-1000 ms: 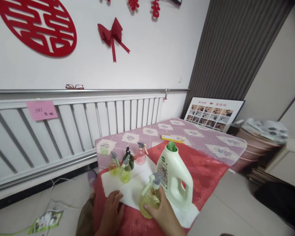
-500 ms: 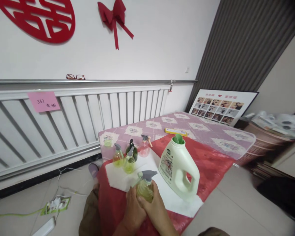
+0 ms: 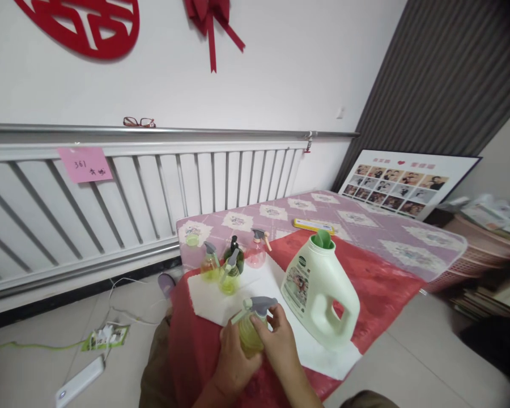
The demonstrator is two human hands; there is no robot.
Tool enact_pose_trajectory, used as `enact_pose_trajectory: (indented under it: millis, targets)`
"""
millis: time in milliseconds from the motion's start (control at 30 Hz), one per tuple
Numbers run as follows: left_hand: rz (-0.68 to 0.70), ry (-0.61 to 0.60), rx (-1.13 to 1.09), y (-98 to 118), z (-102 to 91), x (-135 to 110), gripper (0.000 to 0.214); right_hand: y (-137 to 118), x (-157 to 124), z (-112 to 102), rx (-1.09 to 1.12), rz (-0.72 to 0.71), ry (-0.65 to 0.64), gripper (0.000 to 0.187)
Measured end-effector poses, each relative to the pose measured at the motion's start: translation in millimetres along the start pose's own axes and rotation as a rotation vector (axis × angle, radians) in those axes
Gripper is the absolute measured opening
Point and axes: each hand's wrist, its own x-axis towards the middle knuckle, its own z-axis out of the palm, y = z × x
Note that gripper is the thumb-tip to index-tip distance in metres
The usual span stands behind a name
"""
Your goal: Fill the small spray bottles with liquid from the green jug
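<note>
Spray bottle: stands near upright, ten o'clock from right hand
Left hand: wraps lower body
Right hand: curls round neck, nearer spray head

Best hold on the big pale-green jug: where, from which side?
Likely the looped handle of the jug, from the picture's right: it wraps a through-hole showing the red cloth behind, and that side faces away from the held spray bottle.

The left hand is curled low; the right hand sits higher — fingers bent, thumb extended.
</note>
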Motion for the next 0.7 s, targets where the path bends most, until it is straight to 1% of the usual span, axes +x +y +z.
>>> enact_pose_trajectory:
  millis: [133, 267, 400, 433, 533, 600, 700]
  targets:
    - [0.026, 0.001, -0.007, -0.7, -0.4, -0.3, 0.063, 2.0, -1.7, 0.3, 0.020, -0.010, -0.015, 0.023]
    - [0.056, 0.002, -0.060, 0.4, -1.5, 0.7, 0.069, 1.4, -3.0, -6.0, 0.024, -0.027, -0.052, 0.022]
    - [0.038, -0.004, -0.070, 1.7, -2.1, 0.3, 0.072, -0.8, -4.0, -11.0, 0.022, -0.062, -0.131, 0.030]
    - [0.033, -0.001, -0.065, 1.7, -2.0, 0.0, 0.072, -0.6, -4.2, -10.7, 0.023, -0.056, -0.133, 0.033]
    - [0.029, -0.002, -0.056, 0.9, -1.6, -0.8, 0.073, 0.6, -4.3, -6.2, 0.053, 0.006, -0.062, 0.042]
    - [0.030, -0.009, -0.056, 0.2, -1.3, -1.1, 0.074, -0.1, -3.7, -2.9, 0.064, 0.034, -0.011, 0.037]
    - [0.031, -0.011, -0.054, -0.3, -0.9, -0.8, 0.075, -5.5, -3.1, -3.3, 0.044, 0.033, -0.017, 0.027]
